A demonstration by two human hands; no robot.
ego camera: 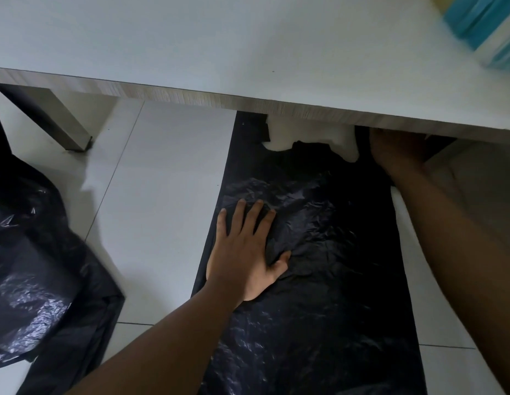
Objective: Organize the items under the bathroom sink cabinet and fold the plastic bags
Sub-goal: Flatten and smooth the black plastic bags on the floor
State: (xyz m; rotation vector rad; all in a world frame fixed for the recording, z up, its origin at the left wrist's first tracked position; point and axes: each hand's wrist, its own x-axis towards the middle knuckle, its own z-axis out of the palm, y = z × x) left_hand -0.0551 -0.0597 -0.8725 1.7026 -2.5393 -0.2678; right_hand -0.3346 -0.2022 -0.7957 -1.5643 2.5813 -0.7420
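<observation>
Black plastic bag point(319, 266) lies spread flat on the white tiled floor point(162, 209), its handle end running under the front edge of the white cabinet shelf point(219, 47). Left hand point(245, 252) rests palm down on the bag's left half, fingers splayed and flat, gripping nothing. Right hand point(396, 151) is at the bag's far right corner by the right handle, half hidden under the shelf edge and in shadow; cannot tell whether it grips the plastic or just presses it. Second black bag point(34, 266), crumpled and glossy, sits heaped on the floor well left of the flat bag, apart from it. A shelf leg point(60, 121) stands between heap and flat bag, further back. Blurred blue-and-white package point(485, 27) sits on the shelf, above and right of the flat bag. No legible writing or brand anywhere; package print too blurred to read.
</observation>
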